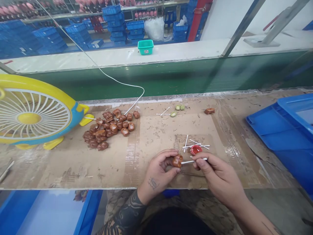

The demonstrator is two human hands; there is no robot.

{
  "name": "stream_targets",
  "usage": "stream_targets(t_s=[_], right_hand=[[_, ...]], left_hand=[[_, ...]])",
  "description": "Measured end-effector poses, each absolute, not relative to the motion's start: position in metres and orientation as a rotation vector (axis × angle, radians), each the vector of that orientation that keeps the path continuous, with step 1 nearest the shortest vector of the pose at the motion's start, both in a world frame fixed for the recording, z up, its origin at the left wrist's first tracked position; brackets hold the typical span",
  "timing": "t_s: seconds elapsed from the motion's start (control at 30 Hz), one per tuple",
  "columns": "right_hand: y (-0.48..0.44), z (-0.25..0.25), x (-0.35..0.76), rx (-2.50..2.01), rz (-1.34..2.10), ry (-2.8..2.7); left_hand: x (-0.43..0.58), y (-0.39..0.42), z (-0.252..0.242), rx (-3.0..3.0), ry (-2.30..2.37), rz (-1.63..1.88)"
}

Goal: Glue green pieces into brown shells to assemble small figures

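Note:
My left hand (158, 171) pinches a small glossy brown piece (177, 161) near the front edge of the cardboard-covered bench (73, 163). My right hand (215, 174) holds a white cotton swab (193, 161) whose tip touches the brown piece. Just behind my hands sits a small red cap (196, 149) with several loose swabs (193, 144) around it. A pile of matching brown pieces (109, 129) lies to the left.
A yellow and blue desk fan (31, 112) stands at the left, its white cable (117, 81) running back. A blue crate (286, 127) sits at the right. Green caps (178, 108), more swabs (164, 113) and one brown piece (209, 111) lie further back. A teal bin (145, 46) stands on the far ledge.

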State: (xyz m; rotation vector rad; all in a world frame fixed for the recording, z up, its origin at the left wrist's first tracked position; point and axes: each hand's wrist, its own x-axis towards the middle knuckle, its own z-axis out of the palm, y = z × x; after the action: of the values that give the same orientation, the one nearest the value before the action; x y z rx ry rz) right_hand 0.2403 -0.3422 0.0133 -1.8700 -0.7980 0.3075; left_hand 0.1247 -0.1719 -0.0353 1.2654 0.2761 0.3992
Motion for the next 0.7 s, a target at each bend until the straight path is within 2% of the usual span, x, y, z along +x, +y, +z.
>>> stream_targets(t_s=[0.27,0.53,0.7], right_hand=[[-0.337,0.006,0.243,-1.881,0.381,-0.852],[-0.345,0.007,0.249,-1.911,0.217,-0.875],[-0.354,0.005,0.272,-2.146,0.04,-0.742]], left_hand=[[0.123,-0.171,-0.038,1.315,0.224,0.424],[0.124,-0.171,-0.032,1.299,0.272,0.362],[0.125,-0.174,-0.032,1.16,0.347,0.374]])
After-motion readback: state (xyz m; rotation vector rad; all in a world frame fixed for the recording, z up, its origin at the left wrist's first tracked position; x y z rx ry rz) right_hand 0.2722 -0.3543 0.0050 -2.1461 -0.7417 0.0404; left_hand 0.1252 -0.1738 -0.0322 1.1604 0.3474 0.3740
